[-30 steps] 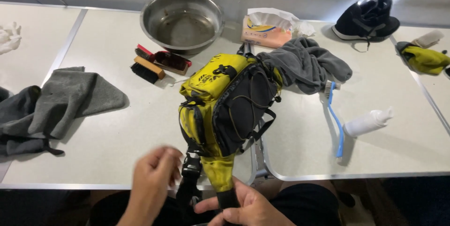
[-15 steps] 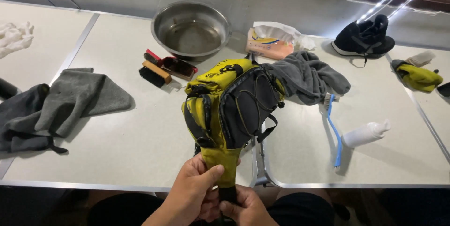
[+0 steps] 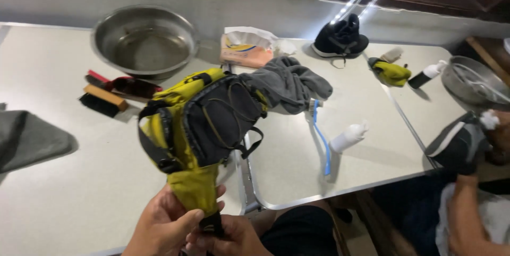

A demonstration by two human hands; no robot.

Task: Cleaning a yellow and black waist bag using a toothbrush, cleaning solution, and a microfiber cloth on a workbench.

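white desk (image 3: 64,203) underneath; left hand (image 3: 162,224) and right hand (image 3: 228,237) both closed, gripping yellow-black waist bag (image 3: 204,123) by lower end.

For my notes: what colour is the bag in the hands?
The bag is yellow with a black front pocket; the head view shows it.

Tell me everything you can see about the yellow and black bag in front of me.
The yellow and black bag is a small waist-style pack of fabric: yellow body, dark mesh front panel crossed by elastic cord, and black straps. It is raised and tilted away over the white table, its yellow end pointing down. The left hand grips that yellow end; the right hand pinches the black strap below. A grey cloth lies against its far side.
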